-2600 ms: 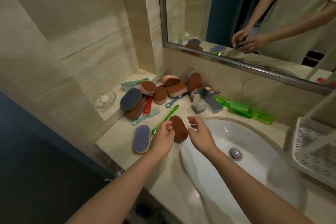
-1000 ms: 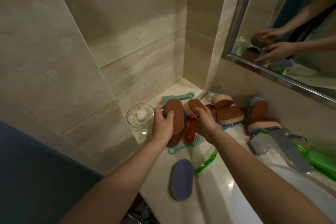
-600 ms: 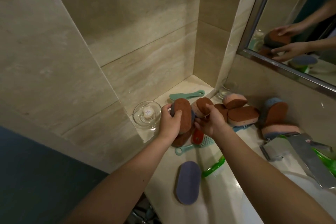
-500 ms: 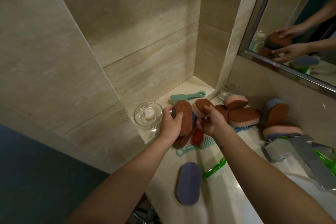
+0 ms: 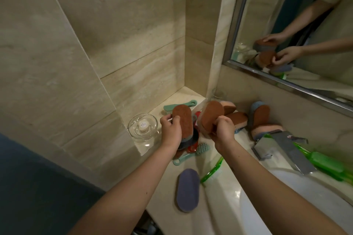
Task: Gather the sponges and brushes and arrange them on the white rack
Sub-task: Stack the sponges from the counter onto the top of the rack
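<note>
The head view looks down into the corner of a beige marble counter (image 5: 166, 177) beside a white basin (image 5: 286, 206).

The left hand (image 5: 171, 131) grips a brown-faced oval sponge with a grey-blue backing (image 5: 182, 120). Its fingers curl round the left edge and the thumb lies on the brown face. This sponge stands nearly upright above the pile, its long axis running top to bottom, brown face toward the camera.

The right hand (image 5: 223, 129) pinches the lower end of a second brown oval sponge (image 5: 211, 118). That sponge is tilted, its long axis rising from lower left to upper right. The two held sponges sit just beside each other.

Under the hands lie a red brush (image 5: 193, 149) and a teal plastic brush (image 5: 202, 148) whose handle points toward the lower left. Another teal brush (image 5: 179, 106) lies on the tiled ledge behind, near a clear glass dish (image 5: 143, 128).

A purple oval sponge (image 5: 188, 187) lies flat on the counter, long axis pointing roughly away from the camera, with a translucent green brush handle (image 5: 212, 170) just beside it.

More brown sponges (image 5: 259, 114) lean against the wall below the mirror (image 5: 296, 25), next to a chrome faucet (image 5: 282, 147) and a long green brush (image 5: 324, 162).
</note>
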{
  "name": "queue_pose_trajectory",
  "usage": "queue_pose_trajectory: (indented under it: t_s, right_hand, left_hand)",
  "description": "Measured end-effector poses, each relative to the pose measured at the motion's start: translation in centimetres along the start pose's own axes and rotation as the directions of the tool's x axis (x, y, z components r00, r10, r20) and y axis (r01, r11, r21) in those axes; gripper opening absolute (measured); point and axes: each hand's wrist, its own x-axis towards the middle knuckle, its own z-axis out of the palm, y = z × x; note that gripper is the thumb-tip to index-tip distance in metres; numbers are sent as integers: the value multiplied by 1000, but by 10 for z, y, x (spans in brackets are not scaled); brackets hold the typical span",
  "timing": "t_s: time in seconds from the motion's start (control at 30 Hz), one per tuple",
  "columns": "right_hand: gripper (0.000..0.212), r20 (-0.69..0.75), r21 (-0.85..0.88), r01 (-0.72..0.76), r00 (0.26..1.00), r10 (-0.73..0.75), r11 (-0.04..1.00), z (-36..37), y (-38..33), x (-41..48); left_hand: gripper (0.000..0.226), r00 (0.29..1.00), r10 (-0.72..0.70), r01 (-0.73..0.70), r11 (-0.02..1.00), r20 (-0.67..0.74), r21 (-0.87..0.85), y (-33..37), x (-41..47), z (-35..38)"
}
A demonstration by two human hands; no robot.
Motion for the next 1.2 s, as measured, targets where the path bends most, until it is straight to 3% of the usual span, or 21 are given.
queue_pose_trajectory:
  t_s: [0.27, 0.43, 0.7, 0.8, 0.97, 1.2]
  right_hand:
    - [25, 14, 40, 98, 995, -99, 994, -51, -32, -47]
    - [19, -30, -19, 317, 948, -317, 948, -94, -61, -74]
    - [27, -167, 59, 457, 881, -443, 887, -169, -105, -119]
    - [33, -174, 71, 448, 886, -431, 891, -197, -117, -138]
    - [23, -212, 44, 517, 841, -498, 855, -249, -140, -165]
    - [20, -322, 13, 571, 779, -537, 821, -332, -181, -198]
  left_hand:
    - [25, 990, -5, 32, 981, 143, -190, 29, -52, 42]
    - [15, 951, 86, -45, 989, 298, -143, 49, -93, 79]
    - [9, 897, 227, -178, 971, 380, -160, 84, -161, 140]
    - [7, 846, 235, -193, 972, 479, -136, 92, -184, 160]
    - [7, 737, 240, -120, 966, 632, -228, 108, -230, 194]
    - [25, 480, 322, -25, 935, 816, -355, 124, -298, 234]
